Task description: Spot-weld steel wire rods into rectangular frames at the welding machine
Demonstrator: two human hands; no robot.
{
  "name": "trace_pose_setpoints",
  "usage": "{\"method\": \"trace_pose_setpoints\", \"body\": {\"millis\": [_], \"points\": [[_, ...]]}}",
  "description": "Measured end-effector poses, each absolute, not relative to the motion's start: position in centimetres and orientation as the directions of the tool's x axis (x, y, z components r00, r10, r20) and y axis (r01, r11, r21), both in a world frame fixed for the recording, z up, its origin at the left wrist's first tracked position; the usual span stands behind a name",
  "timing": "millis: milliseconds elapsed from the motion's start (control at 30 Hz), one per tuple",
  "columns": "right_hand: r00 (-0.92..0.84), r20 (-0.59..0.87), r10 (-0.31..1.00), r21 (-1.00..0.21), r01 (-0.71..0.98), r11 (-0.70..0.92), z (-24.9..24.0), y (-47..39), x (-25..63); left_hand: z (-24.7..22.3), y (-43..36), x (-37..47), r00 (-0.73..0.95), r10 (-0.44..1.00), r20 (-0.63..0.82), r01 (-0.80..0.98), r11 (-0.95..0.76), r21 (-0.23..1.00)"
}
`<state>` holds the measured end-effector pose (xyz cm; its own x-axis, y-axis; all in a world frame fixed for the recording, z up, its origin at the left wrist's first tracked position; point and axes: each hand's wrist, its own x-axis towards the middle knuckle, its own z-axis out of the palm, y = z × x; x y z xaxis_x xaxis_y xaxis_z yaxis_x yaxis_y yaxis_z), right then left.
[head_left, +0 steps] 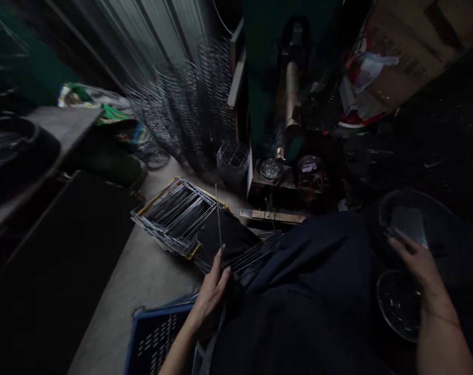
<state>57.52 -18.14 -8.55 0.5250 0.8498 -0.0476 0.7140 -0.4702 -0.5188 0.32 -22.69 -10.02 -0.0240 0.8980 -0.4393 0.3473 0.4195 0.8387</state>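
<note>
Apparently, the left hand (pixel 214 285) pinches a thin metal wire (pixel 220 221).

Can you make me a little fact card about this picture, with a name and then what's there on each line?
Left hand: pinching a thin metal rod
Right hand: at a pale flat piece; can't tell if it holds it
Lap: dark blue cloth
Floor: wire frames, blue crate
By the wall: tall stacks of wire rings
Light: dim
</note>
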Motion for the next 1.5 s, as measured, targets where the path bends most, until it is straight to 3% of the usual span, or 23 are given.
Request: {"method": "trace_pose_setpoints", "body": {"millis": [167, 300, 433, 667, 933, 1033, 1167, 1333, 1500], "points": [[0.531, -0.13, 0.837, -0.494, 0.697, -0.519, -5.5, -17.4, 54.3, -10.0, -23.7, -1.7, -0.1, 0.798, -0.595, -0.148, 0.579, 0.802], [0.499, -0.105, 0.86, -0.477, 0.734, -0.484, -3.5, -16.1, 51.3, -9.9, -22.8, 0.3, -0.04, 0.807, -0.589, -0.292, 0.554, 0.78], [0.36, -0.05, 0.932, -0.541, 0.775, -0.328, -2.3, -15.6, 48.5, -9.4, -21.7, 1.1, 0.035, 0.819, -0.572, -0.299, 0.555, 0.776], [0.266, 0.009, 0.964, -0.574, 0.791, -0.212, -1.9, -15.4, 46.4, -9.0, -21.6, -2.5, -0.114, 0.815, -0.568, -0.37, 0.496, 0.786], [-0.08, 0.131, 0.988, -0.619, 0.772, 0.144, 0.2, -16.4, 43.0, -9.0, -22.4, 0.8, 0.058, 0.798, -0.6, -0.382, 0.573, 0.725], [-0.253, 0.123, 0.96, -0.591, 0.759, 0.275, 0.6, -17.7, 41.2, -9.1, -22.2, 2.2, 0.18, 0.802, -0.569, -0.368, 0.591, 0.718], [-0.426, 0.056, 0.903, -0.484, 0.779, 0.398, -0.2, -18.6, 39.7, -9.1, -21.8, 3.3, 0.217, 0.801, -0.558, -0.343, 0.598, 0.725], [-0.495, -0.01, 0.869, -0.348, 0.816, 0.461, -0.6, -18.3, 39.2, -8.9, -21.4, 3.8, 0.257, 0.803, -0.538, -0.334, 0.596, 0.73], [-0.525, -0.029, 0.851, -0.319, 0.811, 0.49, -0.1, -17.6, 39.0, -9.1, -21.2, 3.9, 0.263, 0.821, -0.507, -0.34, 0.57, 0.748]]}}
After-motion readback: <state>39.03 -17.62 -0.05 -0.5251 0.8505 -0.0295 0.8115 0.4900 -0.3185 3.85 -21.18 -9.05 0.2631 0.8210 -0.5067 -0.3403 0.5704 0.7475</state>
